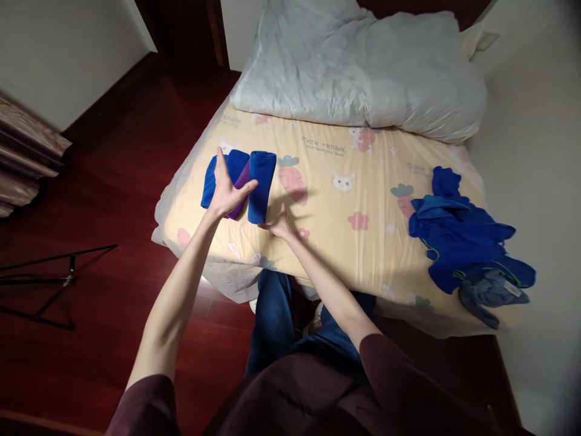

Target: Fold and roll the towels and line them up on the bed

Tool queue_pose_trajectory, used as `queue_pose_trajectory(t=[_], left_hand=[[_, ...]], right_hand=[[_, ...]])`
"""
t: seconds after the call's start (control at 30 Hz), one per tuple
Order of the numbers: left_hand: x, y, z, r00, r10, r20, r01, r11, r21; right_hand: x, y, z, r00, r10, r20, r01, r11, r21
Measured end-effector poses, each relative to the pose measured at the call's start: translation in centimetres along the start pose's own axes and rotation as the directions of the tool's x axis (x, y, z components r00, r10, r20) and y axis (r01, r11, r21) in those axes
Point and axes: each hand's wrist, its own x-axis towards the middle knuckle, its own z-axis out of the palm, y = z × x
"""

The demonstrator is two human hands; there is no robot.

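Note:
On the bed's left part lies a narrow blue folded garment [262, 188]. Beside it on the left sit a purple folded garment [239, 189] and a blue folded garment [209, 181], partly behind my left hand [227, 189]. That hand has its fingers and thumb spread; the thumb tip reaches over the narrow blue garment's left side. At the lower end of the same garment is my right hand [280, 225], its thumb raised and its other fingers stretched toward the edge. Whether those fingertips press on the cloth is hard to see.
A loose heap of blue clothes [463, 230] with a grey-blue piece [492, 297] lies at the bed's right side. A large pale grey quilt [354, 66] covers the far end of the bed sheet [327, 200]. Black stand legs [54, 280] rest on the floor at left.

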Motion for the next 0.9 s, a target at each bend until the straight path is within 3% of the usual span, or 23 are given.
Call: queue_pose_trajectory(t=[0.17, 0.27, 0.43, 0.57, 0.67, 0.77, 0.9], left_hand=[[-1.3, 1.0, 0.8, 0.985, -0.104, -0.137, 0.116, 0.989, 0.088], [-1.5, 1.4, 3.4, 0.998, -0.047, -0.036, 0.055, 0.968, 0.244], [0.5, 0.5, 11.7, 0.955, -0.035, 0.295, -0.103, 0.894, 0.437], [3.4, -1.2, 18.8, 0.875, -0.072, 0.478, -0.172, 0.877, 0.448], [5.1, -3.9, 22.0, 0.847, -0.120, 0.517, -0.170, 0.861, 0.479], [6.3, -7.9, 22.4, 0.885, -0.068, 0.461, -0.206, 0.830, 0.518], [7.5, -13.0, 19.1, 0.911, 0.000, 0.413, -0.250, 0.795, 0.553]], right_hand=[[-6.2, 6.2, -3.4, 0.997, 0.010, -0.081, -0.014, 0.999, -0.041], [-9.9, 11.1, -6.9, 0.983, -0.050, -0.177, 0.033, 0.995, -0.096], [-12.0, 16.6, -10.1, 0.953, -0.072, -0.294, -0.018, 0.956, -0.294], [-11.4, 17.2, -9.8, 0.950, -0.102, -0.294, -0.054, 0.875, -0.481], [-10.7, 17.5, -9.5, 0.946, -0.122, -0.300, -0.060, 0.843, -0.535], [-10.2, 18.0, -9.7, 0.945, -0.116, -0.305, -0.070, 0.840, -0.538], [-10.1, 18.3, -10.1, 0.952, -0.087, -0.295, -0.068, 0.876, -0.478]])
